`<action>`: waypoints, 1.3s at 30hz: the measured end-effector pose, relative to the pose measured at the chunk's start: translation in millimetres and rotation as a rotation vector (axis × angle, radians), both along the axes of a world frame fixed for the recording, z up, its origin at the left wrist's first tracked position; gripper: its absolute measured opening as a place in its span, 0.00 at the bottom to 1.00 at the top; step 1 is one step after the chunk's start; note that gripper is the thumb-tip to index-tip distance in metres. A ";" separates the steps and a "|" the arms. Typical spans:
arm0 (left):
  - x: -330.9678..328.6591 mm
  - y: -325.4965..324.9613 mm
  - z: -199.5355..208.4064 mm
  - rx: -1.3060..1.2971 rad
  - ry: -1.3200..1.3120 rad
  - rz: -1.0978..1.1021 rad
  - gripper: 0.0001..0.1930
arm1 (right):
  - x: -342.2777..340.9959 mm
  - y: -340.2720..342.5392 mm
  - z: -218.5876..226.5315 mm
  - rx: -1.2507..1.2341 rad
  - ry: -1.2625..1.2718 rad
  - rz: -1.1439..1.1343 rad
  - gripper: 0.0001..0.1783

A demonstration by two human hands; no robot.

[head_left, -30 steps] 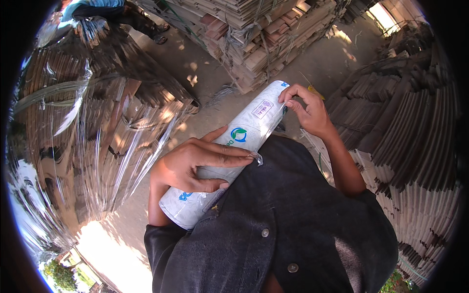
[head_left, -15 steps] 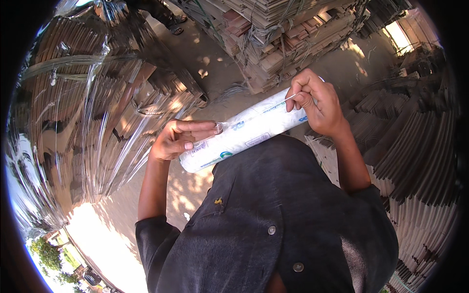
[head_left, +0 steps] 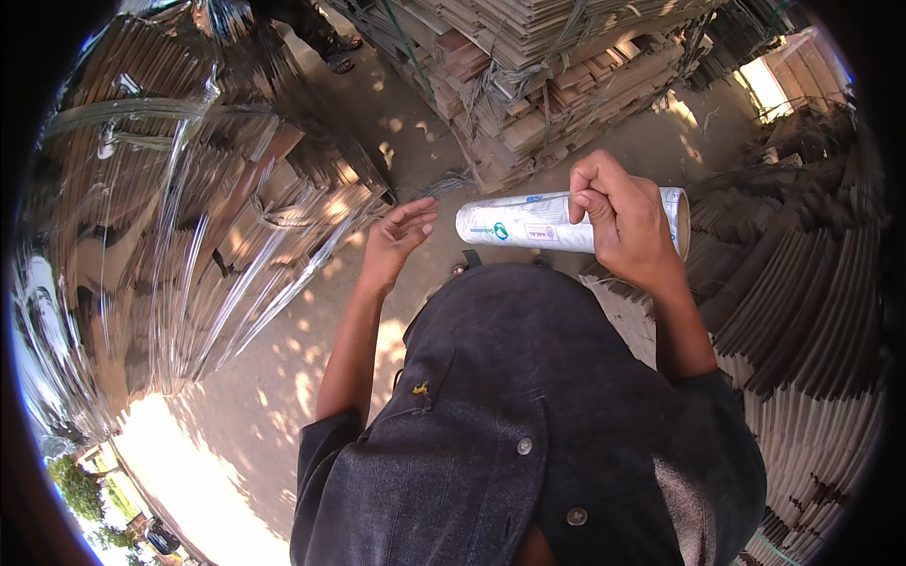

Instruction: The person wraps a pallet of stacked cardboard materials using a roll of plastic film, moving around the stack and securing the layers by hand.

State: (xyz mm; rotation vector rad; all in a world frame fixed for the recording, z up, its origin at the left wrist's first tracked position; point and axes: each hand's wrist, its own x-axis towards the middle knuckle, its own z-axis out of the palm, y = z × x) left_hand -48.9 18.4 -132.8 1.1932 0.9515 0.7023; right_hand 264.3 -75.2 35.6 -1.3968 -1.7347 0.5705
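A white roll of plastic film (head_left: 528, 226) with blue and green print lies across in front of my body, its hollow core end toward the right. My right hand (head_left: 623, 212) is closed at the right part of this roll, fingers curled into a tight pinch; a thin pale edge runs along the roll's top toward them. How much of the roll the fingers grip is hidden behind the hand. My left hand (head_left: 401, 241) is raised left of the roll, apart from it, with fingers outstretched and nothing in them.
On the left stands a large stack of wooden slats (head_left: 179, 217) wrapped in clear film. Another wood stack (head_left: 528, 104) is ahead, tied with strips. Dark stacked pieces (head_left: 793, 274) fill the right side. A person's sandalled foot (head_left: 340, 64) shows at the far left.
My left hand has come off the roll and opened. The roll has swung rightward and now lies more level, with my right hand staying near its right end.
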 end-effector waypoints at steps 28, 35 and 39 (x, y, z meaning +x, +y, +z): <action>33.4 49.3 30.5 0.692 0.435 0.095 0.06 | 53.7 -4.7 -97.5 -0.080 0.123 -0.450 0.02; 22.1 41.4 59.8 0.542 0.323 0.247 0.06 | 25.6 -3.0 -74.9 0.078 0.260 -0.465 0.02; 12.8 46.2 26.0 0.539 0.430 0.198 0.05 | 13.2 -8.4 -105.9 -0.110 0.295 -0.463 0.01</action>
